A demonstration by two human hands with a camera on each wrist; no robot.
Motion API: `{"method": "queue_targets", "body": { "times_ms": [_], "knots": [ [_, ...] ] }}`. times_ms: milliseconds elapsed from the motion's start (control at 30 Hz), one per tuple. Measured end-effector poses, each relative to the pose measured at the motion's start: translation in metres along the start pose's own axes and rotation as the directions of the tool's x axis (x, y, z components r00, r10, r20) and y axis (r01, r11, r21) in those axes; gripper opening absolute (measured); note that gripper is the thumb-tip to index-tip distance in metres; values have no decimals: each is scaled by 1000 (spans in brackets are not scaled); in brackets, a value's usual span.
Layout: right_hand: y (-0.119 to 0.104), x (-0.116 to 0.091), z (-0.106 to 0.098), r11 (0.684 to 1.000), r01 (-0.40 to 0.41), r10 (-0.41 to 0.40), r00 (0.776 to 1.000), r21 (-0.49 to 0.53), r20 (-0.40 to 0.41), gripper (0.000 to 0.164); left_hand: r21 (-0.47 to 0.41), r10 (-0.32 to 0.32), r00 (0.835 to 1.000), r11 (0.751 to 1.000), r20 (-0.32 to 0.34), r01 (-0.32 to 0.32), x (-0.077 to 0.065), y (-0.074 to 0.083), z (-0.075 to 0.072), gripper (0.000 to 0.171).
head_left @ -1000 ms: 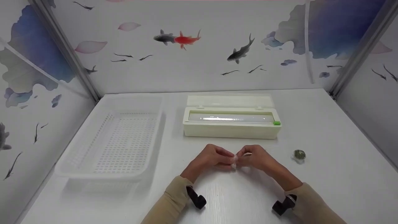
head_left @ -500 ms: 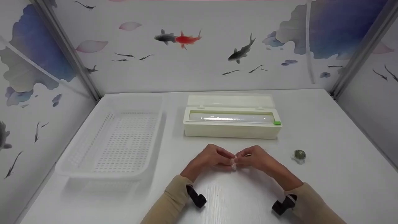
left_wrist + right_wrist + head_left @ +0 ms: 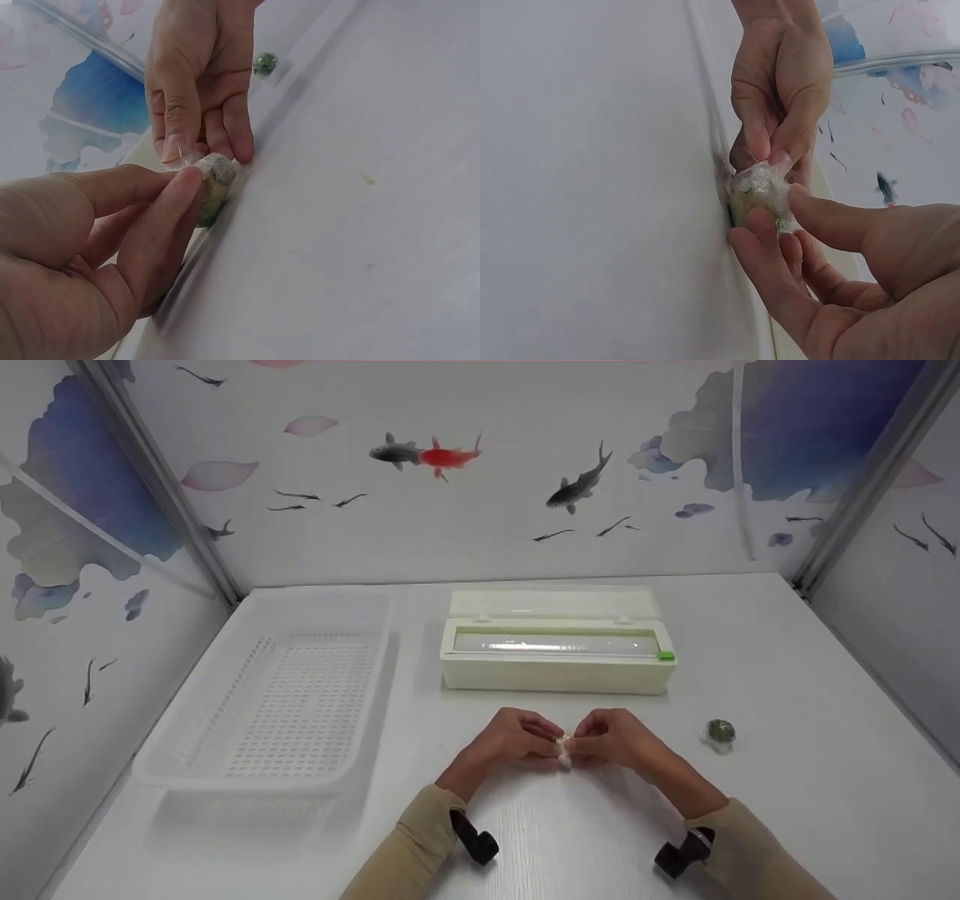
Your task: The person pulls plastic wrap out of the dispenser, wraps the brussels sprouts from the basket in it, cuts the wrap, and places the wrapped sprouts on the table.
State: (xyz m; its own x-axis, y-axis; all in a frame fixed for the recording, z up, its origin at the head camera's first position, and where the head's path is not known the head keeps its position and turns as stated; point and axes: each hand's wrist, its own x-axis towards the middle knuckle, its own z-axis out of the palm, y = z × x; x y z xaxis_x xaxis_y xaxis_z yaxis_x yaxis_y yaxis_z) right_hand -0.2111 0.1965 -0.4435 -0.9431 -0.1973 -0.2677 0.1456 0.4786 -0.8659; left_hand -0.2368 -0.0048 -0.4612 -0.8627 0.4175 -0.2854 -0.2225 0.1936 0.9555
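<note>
Between both hands, over the middle of the table, is a small roundish green thing (image 3: 750, 204) wrapped in clear cling film. My left hand (image 3: 517, 737) pinches the film between thumb and fingers. From the other side my right hand (image 3: 616, 737) grips the wrapped piece, its thumb and fingertips around it in the right wrist view. Crumpled film (image 3: 217, 166) bunches up where the fingertips of the two hands meet. A second film-wrapped ball, dark green (image 3: 721, 730), lies on the table to the right of the right hand.
A pale cling film dispenser (image 3: 556, 677) stands behind the hands, its lid raised and the film roll showing. On the left sits a white perforated plastic basket (image 3: 352, 780). Printed panels (image 3: 495, 540) enclose the white table (image 3: 810, 810) at the back and sides.
Both hands stay in place while their fingers shift slightly on the film. The right fingertips have moved a little, and the white clump of film shows more between the hands.
</note>
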Motion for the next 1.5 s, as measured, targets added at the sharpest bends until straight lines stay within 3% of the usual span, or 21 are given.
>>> {"method": "queue_targets", "body": {
  "times_ms": [167,400,567,733,800,1000,1333,1500],
  "knots": [
    [-1,0,2,997,-55,54,998,55,17,19,-28,-22,1000,999,-7,22,1,0,0,23],
    [-1,1,2,997,-52,52,999,52,4,16,-29,-33,999,999,7,34,1,0,-2,22],
    [0,1,1,999,-7,7,1000,41,1,15,58,-31,999,998,17,30,0,2,-4,19],
    [-2,-1,1,1000,18,-17,1000,-5,11,19,203,43,999,979,-20,-38,0,-2,-6,17],
    [-4,-2,2,999,22,-22,1000,-34,10,24,216,63,997,975,-42,-52,1,-4,-5,17],
    [-6,-3,6,994,2,-8,999,-111,-52,33,200,53,995,979,-82,-36,2,-4,-2,17],
    [-3,-2,7,999,-22,20,997,-26,-75,28,147,7,1000,989,-19,-4,1,-2,-5,17],
    [-3,0,5,999,-35,34,999,-10,-41,25,140,5,1000,990,-18,-3,2,-4,-6,19]
  ]
}}
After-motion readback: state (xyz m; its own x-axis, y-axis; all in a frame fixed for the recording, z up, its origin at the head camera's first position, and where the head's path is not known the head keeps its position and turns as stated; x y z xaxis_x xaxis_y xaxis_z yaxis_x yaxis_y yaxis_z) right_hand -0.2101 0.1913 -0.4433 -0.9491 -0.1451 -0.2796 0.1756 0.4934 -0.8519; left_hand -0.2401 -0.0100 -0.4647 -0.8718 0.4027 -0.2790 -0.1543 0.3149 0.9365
